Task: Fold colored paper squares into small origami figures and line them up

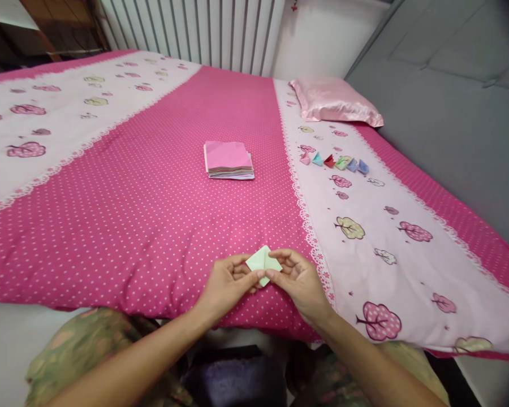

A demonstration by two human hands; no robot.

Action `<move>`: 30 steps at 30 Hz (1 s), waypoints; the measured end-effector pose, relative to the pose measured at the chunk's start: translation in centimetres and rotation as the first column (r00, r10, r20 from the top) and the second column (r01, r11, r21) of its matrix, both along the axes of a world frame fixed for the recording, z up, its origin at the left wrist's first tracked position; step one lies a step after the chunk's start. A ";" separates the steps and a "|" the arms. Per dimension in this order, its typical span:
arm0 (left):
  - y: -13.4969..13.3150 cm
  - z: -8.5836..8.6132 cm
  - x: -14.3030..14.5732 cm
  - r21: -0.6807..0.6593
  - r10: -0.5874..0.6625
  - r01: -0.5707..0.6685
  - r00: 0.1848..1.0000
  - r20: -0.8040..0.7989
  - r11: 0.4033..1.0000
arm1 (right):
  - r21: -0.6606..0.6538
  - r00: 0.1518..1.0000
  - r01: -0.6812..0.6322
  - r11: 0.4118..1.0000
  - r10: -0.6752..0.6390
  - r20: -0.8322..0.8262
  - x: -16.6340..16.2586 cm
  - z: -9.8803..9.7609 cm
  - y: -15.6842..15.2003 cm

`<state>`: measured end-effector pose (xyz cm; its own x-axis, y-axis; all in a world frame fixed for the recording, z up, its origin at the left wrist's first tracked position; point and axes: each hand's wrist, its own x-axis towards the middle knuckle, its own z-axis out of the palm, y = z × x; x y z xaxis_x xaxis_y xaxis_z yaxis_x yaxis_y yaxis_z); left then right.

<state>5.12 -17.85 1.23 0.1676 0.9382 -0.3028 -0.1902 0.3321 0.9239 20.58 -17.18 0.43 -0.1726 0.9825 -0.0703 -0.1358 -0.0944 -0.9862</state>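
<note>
A small pale green folded paper (pixel 261 259), diamond-shaped with creases meeting at its middle, is held up over the near edge of the bed. My left hand (pixel 229 280) pinches its left side, thumb on the front and fingers behind. On the opposite side my right hand (pixel 299 280) grips it too, with the thumb near the lower centre and the index finger along the upper right edge. Both thumb tips almost meet at the lower centre. The back of the paper is hidden.
A stack of coloured square paper (pixel 228 156), pink on top, lies on the dotted pink bedspread (pixel 161 186). Several small folded paper boats (pixel 330 161) stand in a row to the right. Behind them sits a pink pillow (pixel 335 100), beside a grey padded headboard (pixel 445 96). A radiator (pixel 195 31) lines the far wall.
</note>
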 end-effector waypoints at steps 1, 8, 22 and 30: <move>0.0 0.1 0.1 -0.021 -0.023 0.023 1.000 -0.006 1.000 | 0.007 1.000 0.020 1.000 -0.020 -0.006 -0.1 0.0 0.0; -0.2 0.0 0.1 -0.091 -0.056 0.054 0.998 -0.018 0.994 | 0.024 0.999 0.047 0.999 -0.047 0.000 -0.5 0.0 -0.6; -0.5 0.1 0.3 -0.085 -0.165 0.160 0.984 -0.059 0.983 | -0.070 0.993 0.008 0.998 0.001 0.119 0.0 0.0 -0.4; -0.5 0.5 0.2 -0.138 -0.238 0.231 0.971 -0.035 0.963 | -0.064 0.988 0.074 0.995 -0.065 0.137 0.0 0.0 -0.5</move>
<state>5.36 -18.33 1.74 0.3594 0.8256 -0.4349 -0.0469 0.4814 0.8752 20.58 -17.63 0.38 -0.0885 0.9838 -0.1560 -0.0104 -0.1575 -0.9875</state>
